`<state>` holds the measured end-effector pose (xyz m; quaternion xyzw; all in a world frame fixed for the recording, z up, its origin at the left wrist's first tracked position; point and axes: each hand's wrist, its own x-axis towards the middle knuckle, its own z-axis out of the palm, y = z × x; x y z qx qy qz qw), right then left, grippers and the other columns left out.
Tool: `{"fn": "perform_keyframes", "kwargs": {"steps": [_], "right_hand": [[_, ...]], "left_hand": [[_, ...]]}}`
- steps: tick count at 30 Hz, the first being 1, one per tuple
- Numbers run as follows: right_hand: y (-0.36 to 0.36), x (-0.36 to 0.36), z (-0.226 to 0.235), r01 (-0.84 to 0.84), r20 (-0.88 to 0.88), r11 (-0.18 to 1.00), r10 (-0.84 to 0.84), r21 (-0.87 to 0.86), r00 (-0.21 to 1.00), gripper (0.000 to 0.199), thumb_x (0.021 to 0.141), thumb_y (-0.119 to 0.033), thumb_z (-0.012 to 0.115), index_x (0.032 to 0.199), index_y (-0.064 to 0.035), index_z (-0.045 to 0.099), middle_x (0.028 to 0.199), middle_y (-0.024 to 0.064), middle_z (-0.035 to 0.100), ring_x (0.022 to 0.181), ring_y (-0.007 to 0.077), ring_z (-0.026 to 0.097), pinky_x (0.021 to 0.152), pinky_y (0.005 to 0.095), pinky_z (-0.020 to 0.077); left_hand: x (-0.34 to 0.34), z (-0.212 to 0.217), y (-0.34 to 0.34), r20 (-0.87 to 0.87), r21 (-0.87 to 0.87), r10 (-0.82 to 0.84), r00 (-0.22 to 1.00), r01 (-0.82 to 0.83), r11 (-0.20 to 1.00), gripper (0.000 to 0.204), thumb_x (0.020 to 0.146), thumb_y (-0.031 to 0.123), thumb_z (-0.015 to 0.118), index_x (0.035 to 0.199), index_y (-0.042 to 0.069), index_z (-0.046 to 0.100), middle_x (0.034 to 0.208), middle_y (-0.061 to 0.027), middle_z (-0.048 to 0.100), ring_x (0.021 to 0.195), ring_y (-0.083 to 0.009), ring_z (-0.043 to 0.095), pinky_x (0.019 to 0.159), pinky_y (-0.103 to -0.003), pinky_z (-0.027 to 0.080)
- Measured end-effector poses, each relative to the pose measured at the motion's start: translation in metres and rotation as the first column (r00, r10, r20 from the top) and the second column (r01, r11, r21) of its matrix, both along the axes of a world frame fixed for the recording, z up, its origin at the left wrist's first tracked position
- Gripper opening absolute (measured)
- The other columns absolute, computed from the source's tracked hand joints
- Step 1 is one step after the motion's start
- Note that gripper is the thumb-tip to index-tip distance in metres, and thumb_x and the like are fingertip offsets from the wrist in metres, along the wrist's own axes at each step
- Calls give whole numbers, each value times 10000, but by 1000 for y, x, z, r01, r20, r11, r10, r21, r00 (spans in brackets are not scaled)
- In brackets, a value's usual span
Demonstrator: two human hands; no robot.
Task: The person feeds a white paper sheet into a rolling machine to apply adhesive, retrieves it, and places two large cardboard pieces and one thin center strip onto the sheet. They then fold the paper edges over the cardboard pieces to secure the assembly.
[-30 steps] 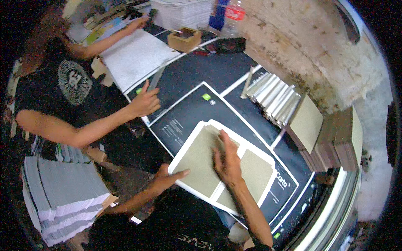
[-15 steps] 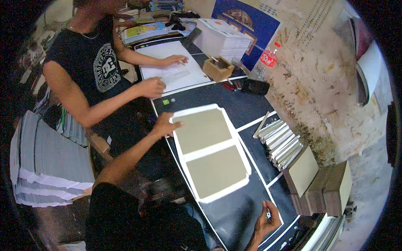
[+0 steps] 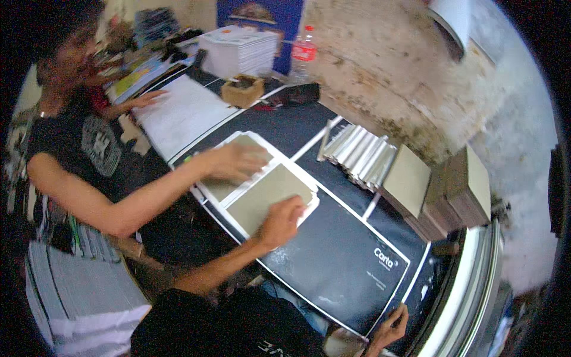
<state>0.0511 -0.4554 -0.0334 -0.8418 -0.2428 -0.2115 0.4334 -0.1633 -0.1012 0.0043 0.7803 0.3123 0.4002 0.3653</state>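
My left hand [image 3: 281, 224] is on the near grey-green board panel [image 3: 262, 199] of a white-bordered book cover [image 3: 223, 204]. Its fingers are curled together and blurred; anything inside them is hidden. A co-worker's hand [image 3: 238, 159], smeared by motion, is over the cover's far panel [image 3: 215, 181]. The cover lies flat on a black printed sheet [image 3: 333, 256]. Apart from the cover, my right hand [image 3: 389, 330] is beside the sheet's lower right corner. Its fingers are loosely bent and nothing shows in them.
Rolled white tubes [image 3: 360, 156] lie near the wall, beside stacks of grey board [image 3: 458, 193]. Farther off are a white sheet [image 3: 184, 113], a small box [image 3: 242, 90], a stack of white booklets [image 3: 241, 50] and a bottle [image 3: 303, 56]. Thick paper stacks [image 3: 89, 285] stand at left.
My left hand has left the cover's far left edge and is now on its near panel. The co-worker's hand has come over the cover. The whole view has turned to the right.
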Motion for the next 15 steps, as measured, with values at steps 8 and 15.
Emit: {"fn": "perform_keyframes", "kwargs": {"steps": [8,15], "right_hand": [[-95,-135,-1,-73,-29,987,70,-143,997,187,720,-126,831,865,-85,721,865,106,703,719,277,658,628,364,531],[-237,-218,-82,571,-176,718,-671,-398,720,109,837,-102,781,921,-48,738,857,127,699,785,270,667,697,379,526]], "left_hand": [[205,-43,-103,30,121,-462,886,455,882,211,967,178,624,1025,33,765,876,-181,749,696,-256,683,697,-345,534],[257,-73,-105,86,-72,-483,871,489,869,431,1018,268,624,652,47,568,594,28,451,568,-72,389,528,-267,330]]}}
